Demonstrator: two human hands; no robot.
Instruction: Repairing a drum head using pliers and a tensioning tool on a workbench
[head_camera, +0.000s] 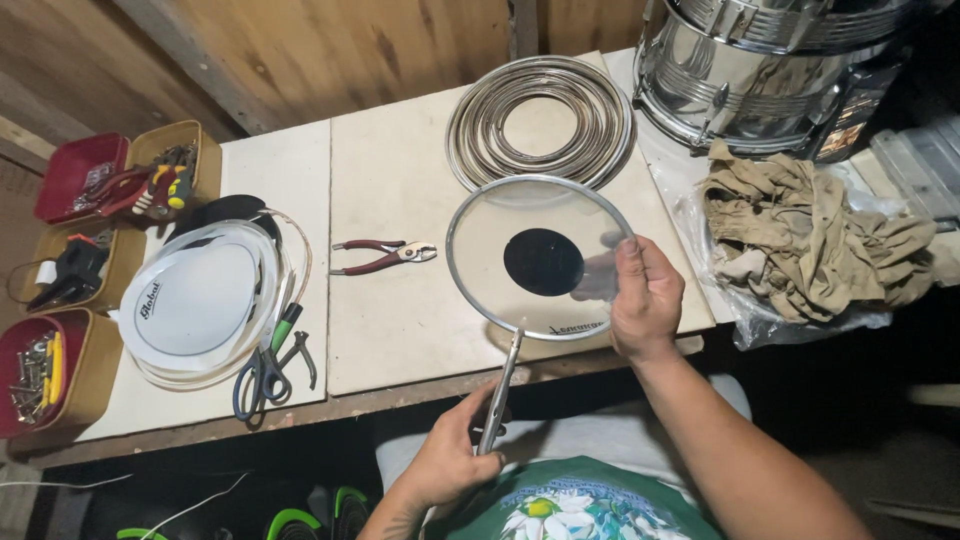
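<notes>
On the left of the workbench (400, 200) lie white drumheads (195, 300), then pliers (385, 256). Your left hand (450, 460) grips a metal rod (498, 392) whose tip touches the clear drumhead (540, 258), which your right hand (645, 295) holds by its rim above the bench edge.

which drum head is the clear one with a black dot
The drum head in the right hand: see-through, black centre dot. The white drum head on the table is opaque.

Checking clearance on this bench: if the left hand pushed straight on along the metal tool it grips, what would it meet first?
The left hand would probably first meet the metal rim of the clear round drumhead, which the tool's tip already seems to touch.
</notes>
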